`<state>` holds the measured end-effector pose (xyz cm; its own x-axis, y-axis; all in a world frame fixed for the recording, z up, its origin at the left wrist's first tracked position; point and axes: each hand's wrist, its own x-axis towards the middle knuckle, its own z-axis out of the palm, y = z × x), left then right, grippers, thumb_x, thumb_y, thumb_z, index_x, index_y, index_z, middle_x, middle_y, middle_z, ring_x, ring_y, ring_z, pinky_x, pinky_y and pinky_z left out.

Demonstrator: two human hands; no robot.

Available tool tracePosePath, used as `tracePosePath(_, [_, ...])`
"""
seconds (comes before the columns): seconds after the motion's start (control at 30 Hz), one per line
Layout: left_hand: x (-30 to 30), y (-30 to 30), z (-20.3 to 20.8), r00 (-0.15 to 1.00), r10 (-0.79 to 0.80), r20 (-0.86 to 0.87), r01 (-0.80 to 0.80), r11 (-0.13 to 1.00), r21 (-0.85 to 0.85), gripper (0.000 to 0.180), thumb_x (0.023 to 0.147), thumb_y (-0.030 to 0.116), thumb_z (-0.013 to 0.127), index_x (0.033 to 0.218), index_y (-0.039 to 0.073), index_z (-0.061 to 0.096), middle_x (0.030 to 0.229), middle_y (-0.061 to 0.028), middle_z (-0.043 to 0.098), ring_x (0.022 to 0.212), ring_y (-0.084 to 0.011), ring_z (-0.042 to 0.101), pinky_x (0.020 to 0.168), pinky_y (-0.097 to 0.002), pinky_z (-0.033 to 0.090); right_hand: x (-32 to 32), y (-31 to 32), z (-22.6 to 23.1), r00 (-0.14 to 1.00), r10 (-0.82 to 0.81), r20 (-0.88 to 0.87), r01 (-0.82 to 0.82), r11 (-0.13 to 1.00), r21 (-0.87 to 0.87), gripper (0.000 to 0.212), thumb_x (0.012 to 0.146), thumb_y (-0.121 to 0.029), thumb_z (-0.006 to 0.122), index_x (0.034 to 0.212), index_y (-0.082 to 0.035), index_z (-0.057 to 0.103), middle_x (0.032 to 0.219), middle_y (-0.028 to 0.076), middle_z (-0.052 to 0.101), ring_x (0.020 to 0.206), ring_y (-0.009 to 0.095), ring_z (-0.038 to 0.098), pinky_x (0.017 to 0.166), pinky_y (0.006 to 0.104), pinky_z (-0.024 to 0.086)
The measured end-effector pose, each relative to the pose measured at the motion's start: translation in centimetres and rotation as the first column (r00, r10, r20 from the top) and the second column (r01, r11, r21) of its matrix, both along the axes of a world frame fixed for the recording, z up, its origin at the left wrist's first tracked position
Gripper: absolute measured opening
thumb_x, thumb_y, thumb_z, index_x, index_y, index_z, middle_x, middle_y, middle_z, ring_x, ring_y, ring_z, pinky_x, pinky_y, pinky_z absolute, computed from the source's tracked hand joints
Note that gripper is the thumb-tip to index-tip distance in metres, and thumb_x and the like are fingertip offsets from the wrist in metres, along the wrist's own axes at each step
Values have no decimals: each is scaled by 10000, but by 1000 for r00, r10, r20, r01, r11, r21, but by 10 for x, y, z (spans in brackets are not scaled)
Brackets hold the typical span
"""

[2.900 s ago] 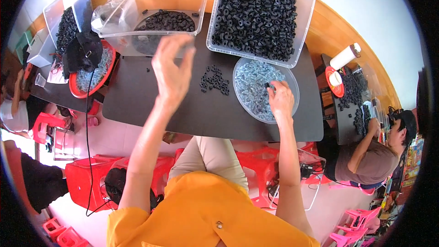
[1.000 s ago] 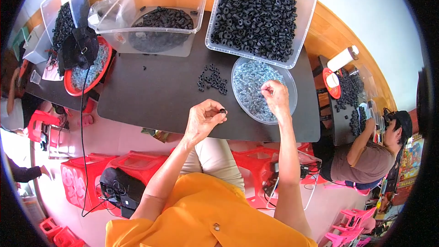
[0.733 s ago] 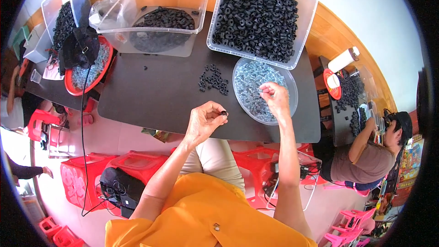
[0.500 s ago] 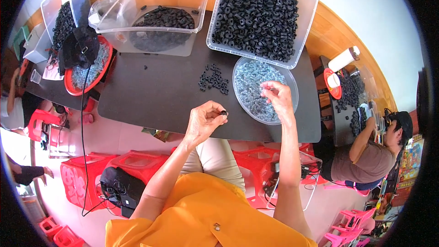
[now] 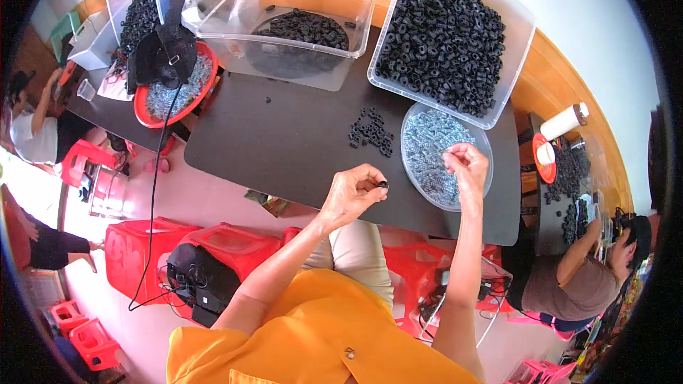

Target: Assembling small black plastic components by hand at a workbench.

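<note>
My left hand (image 5: 356,195) is closed in a pinch, holding a small black plastic part (image 5: 383,185) between thumb and fingertips over the table's front edge. To its right, my right hand (image 5: 469,168) hovers over a round clear tray (image 5: 489,171) full of small shiny, pale-blue pieces (image 5: 432,144), which look like tiny springs. Its thumb and fingers are pinched together; whatever they hold is too small to make out. A loose group of black parts (image 5: 371,132) lies on the dark table (image 5: 284,142), left of the tray.
Behind the tray, a tilted clear bin (image 5: 523,50) is heaped with black parts (image 5: 441,43). Another clear bin (image 5: 366,18) stands farther left. A red tray (image 5: 142,110) sits at the left with a black cord (image 5: 154,220) hanging down. A co-worker (image 5: 576,277) sits at right.
The view has swung left, so the whole scene sits farther right in the picture. Both hands keep nearly the same places relative to the table and tray, still pinched.
</note>
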<state>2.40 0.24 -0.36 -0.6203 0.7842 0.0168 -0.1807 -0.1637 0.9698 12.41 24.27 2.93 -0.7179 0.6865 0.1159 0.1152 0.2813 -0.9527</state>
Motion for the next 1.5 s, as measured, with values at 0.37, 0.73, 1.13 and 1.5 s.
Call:
tracePosePath(0.37, [2, 3, 1, 1000, 21, 16, -22, 1000, 11, 108, 801, -18, 626, 889, -14, 563, 755, -34, 617, 722, -93, 624, 658, -230, 509, 3, -2, -1, 999, -46, -24, 46, 999, -7, 133, 786, 17, 652, 917, 29, 642, 783, 74, 648, 638, 115, 622, 570, 228, 529])
tracePosePath(0.73, [-1, 1, -5, 998, 39, -52, -40, 999, -3, 160, 790, -70, 628, 939, -14, 613, 836, -35, 640, 775, -91, 626, 714, -215, 508, -3, -99, 23, 968, 218, -122, -234, 961, -146, 127, 791, 68, 619, 909, 28, 643, 777, 69, 649, 684, 108, 625, 631, 230, 527])
tracePosePath(1.13, [-1, 1, -10, 995, 60, -78, -58, 998, 30, 164, 783, -56, 649, 945, -42, 628, 845, -47, 649, 766, -70, 603, 694, -213, 513, -7, -130, 14, 989, 130, -71, -101, 942, 321, 91, 750, 42, 674, 829, 12, 643, 752, 60, 640, 644, 104, 613, 569, 225, 493])
tracePosePath(1.5, [-1, -2, -8, 995, 101, 23, -103, 989, 107, 147, 808, -44, 632, 954, -29, 628, 870, -50, 647, 769, -98, 618, 708, -230, 522, -8, -140, 18, 974, 195, -116, -116, 868, 484, 114, 770, 32, 643, 882, 12, 644, 834, 112, 612, 621, 200, 623, 518, 267, 503])
